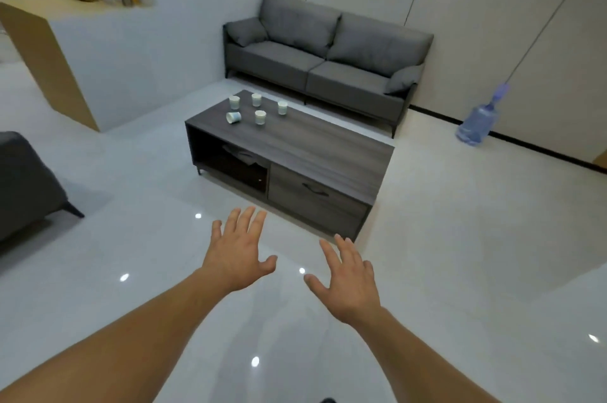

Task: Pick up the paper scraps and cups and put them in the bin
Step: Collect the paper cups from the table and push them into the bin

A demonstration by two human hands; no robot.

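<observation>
Five cups [260,117], one tipped over, sit at the far end of the table [328,146]; left hand [238,254] and right hand [348,277] hover spread and empty, well short. Probably paper, light and easily crushed, they want a gentle grip round the wall.

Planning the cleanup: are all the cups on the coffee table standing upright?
No, one cup lies on its side on the coffee table, beside four upright cups.

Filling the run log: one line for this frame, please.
stage: before pickup | left hand: open, empty | right hand: open, empty | cups: five on coffee table, one on its side | bin: not in view
</observation>
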